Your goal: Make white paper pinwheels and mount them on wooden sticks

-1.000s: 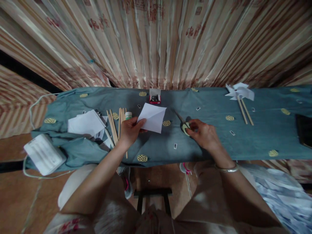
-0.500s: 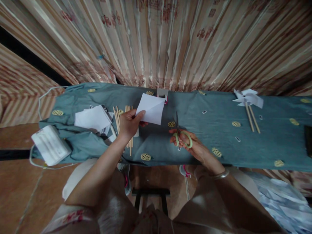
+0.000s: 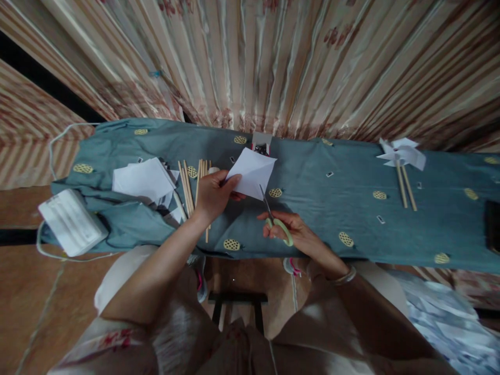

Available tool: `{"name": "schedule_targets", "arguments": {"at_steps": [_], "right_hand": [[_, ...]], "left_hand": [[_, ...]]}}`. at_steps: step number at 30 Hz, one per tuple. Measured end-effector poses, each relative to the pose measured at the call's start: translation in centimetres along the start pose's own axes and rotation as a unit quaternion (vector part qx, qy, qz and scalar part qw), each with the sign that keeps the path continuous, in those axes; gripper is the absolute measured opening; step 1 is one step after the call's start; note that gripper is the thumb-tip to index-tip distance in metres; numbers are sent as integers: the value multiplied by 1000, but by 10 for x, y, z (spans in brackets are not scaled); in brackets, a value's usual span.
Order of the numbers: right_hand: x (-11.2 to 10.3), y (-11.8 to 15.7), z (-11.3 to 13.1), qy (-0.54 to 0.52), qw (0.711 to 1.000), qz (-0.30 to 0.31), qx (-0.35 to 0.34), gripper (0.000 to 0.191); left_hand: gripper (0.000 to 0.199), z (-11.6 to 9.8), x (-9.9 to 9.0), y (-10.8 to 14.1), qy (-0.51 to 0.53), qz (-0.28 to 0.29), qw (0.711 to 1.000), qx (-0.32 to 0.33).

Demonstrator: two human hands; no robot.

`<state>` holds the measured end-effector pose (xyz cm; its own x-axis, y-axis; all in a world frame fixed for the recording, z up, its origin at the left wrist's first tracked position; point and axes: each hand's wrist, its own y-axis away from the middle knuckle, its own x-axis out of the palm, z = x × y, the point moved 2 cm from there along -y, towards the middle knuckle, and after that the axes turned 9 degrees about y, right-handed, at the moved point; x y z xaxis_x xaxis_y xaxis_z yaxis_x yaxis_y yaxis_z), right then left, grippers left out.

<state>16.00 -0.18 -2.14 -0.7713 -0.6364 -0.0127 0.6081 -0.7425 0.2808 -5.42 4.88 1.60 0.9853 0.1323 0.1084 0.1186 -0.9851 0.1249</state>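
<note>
A square sheet of white paper [image 3: 253, 171] is pinched at its left corner by my left hand [image 3: 216, 195], thumb on top. My right hand [image 3: 287, 227] has its fingers in the light green handles of a pair of scissors [image 3: 279, 224]. The dark blades point up and to the left, and their tip overlaps the paper's lower right corner. Whether the paper lies between the blades cannot be made out. Just left of my left hand, several wooden sticks [image 3: 186, 186] lie on the green cloth.
White sheets [image 3: 142, 179] are piled at the left, near a white box-like device [image 3: 73, 223] with a cable. Behind the paper sits a small open box [image 3: 261, 144]. White paper pinwheels [image 3: 404, 154] on sticks lie at the right. A curtain [image 3: 250, 67] hangs behind.
My right hand has brought the scissors leftward, up to the paper's lower corner, and tilted them left. The paper in my left hand sits slightly further right. The view has shifted a little.
</note>
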Motion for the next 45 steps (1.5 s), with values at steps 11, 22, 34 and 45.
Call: {"name": "schedule_targets", "arguments": {"at_steps": [11,22,34,45], "right_hand": [[-1,0,0,-30,1000,2,0,42],[0,-2,-2,-58,998,1,14,40],[3,-1,-1,-61,998,-9,21,40],[4,-2,0,-66,998,-11,22,33]], "left_hand": [[23,4,1,0,-4,0,1000,-6],[21,2,3,2,2,-5,1000,-9],[22,1,1,1,-4,-5,1000,6],[21,3,-1,0,-6,-11,1000,4]]}}
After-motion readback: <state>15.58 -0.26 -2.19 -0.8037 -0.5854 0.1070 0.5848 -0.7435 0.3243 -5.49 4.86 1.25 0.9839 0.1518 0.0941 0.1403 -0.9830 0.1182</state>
